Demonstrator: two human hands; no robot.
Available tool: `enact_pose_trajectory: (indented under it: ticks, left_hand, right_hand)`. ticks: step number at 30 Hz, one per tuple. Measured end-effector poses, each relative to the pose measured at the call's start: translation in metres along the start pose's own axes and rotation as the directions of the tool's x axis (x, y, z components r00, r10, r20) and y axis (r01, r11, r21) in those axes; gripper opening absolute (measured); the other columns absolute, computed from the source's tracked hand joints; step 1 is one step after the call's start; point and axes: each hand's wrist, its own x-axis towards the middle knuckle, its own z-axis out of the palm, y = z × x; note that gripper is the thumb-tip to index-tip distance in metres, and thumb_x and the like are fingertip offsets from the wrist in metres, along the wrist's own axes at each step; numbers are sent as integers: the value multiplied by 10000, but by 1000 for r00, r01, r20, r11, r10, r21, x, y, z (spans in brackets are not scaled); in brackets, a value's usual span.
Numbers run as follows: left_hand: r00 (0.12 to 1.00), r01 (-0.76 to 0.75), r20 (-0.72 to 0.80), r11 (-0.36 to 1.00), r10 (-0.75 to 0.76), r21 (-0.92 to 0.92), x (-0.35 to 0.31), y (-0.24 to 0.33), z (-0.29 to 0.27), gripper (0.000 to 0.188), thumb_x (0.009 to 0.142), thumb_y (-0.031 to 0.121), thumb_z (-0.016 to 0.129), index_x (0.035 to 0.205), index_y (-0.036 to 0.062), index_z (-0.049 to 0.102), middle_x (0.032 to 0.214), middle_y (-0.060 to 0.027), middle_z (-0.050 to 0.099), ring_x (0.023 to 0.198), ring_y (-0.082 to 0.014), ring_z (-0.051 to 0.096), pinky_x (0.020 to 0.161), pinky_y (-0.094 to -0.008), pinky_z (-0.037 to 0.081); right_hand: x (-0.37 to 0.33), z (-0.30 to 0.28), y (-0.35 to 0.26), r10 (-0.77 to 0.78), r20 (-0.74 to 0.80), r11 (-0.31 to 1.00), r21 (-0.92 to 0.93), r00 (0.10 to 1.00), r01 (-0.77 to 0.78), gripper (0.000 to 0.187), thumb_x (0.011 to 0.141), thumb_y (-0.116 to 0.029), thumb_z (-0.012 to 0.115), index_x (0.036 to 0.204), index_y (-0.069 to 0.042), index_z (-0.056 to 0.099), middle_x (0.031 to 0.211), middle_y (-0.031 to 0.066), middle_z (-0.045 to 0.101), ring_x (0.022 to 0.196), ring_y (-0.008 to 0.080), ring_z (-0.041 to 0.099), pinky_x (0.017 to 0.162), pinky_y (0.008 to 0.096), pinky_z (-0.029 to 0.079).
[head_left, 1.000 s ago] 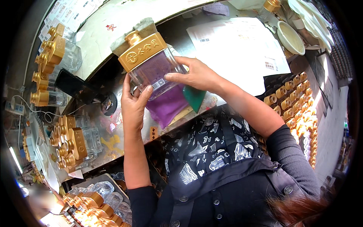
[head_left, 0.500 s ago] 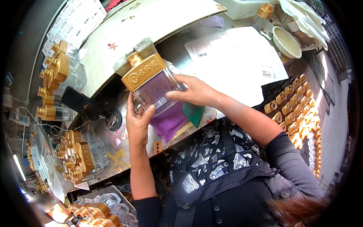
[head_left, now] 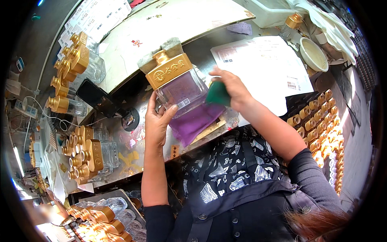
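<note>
A flat clear glass bottle (head_left: 182,92) with an embossed gold neck and shoulder lies tilted over a purple cloth (head_left: 193,126), its neck end against a folded grey-green pad (head_left: 174,45). My left hand (head_left: 158,121) grips the bottle's base corner, thumb on the near edge and fingers along the side. A small label with a code shows near the base. In my right hand (head_left: 238,90) is a flat green scraper-like piece (head_left: 217,95), held just right of the bottle. Its hidden edge lies behind my fingers.
White printed sheets (head_left: 266,64) lie right of the bottle. A phone on a stand (head_left: 96,97) stands left. Gold-topped bottles (head_left: 80,60) line the left side, with more (head_left: 92,155) below. A white bowl (head_left: 313,55) is far right, above rows of gold caps (head_left: 318,109).
My right hand has let go of the bottle and picked up the green piece from beside the purple cloth. The left hand keeps its hold on the bottle. The whole view has shifted slightly.
</note>
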Motion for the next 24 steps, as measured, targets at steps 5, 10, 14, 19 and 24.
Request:
enact_pose_trajectory:
  ticks: [5,10,14,19,24]
  left_hand:
    - [1000,11,-14,1000,-11,4,4,-1,-2,789,779,41,730,1425,-34,284,1257,-164,523,1138,-228,548,948,-326,468]
    - [1000,-13,-16,1000,13,4,4,0,1,745,801,34,711,1417,-33,297,1251,-151,527,1127,-217,554,928,-309,478]
    - [1000,-12,-8,1000,12,13,2,1,3,743,806,42,710,1418,-33,296,1256,-146,525,1120,-213,556,927,-309,478]
    - [999,-43,-17,998,44,37,1,-4,3,688,833,93,689,1410,-24,334,1287,-116,506,1082,-187,562,929,-305,463]
    - [1000,-24,18,999,24,30,0,-4,-7,584,942,210,577,1431,21,320,1341,-100,456,1140,-196,529,1000,-312,419]
  right_hand:
    - [-13,0,-11,-236,168,972,47,957,231,297,883,-239,608,1050,-5,531,858,83,640,797,180,624,687,319,508]
    - [-40,60,-1,-526,411,406,-649,745,644,328,865,-196,632,1111,-70,455,827,194,626,762,337,666,658,391,517]
    - [-31,48,0,-618,344,331,-702,707,631,321,875,-195,609,1092,-60,416,751,187,629,674,386,643,607,448,505]
    - [-22,16,-20,-676,196,327,-784,710,528,315,859,-146,625,1088,-51,432,706,144,623,570,313,633,507,377,481]
    - [-11,50,-37,-621,783,-482,-412,30,773,167,768,-105,636,915,-119,558,909,31,605,918,163,581,786,324,445]
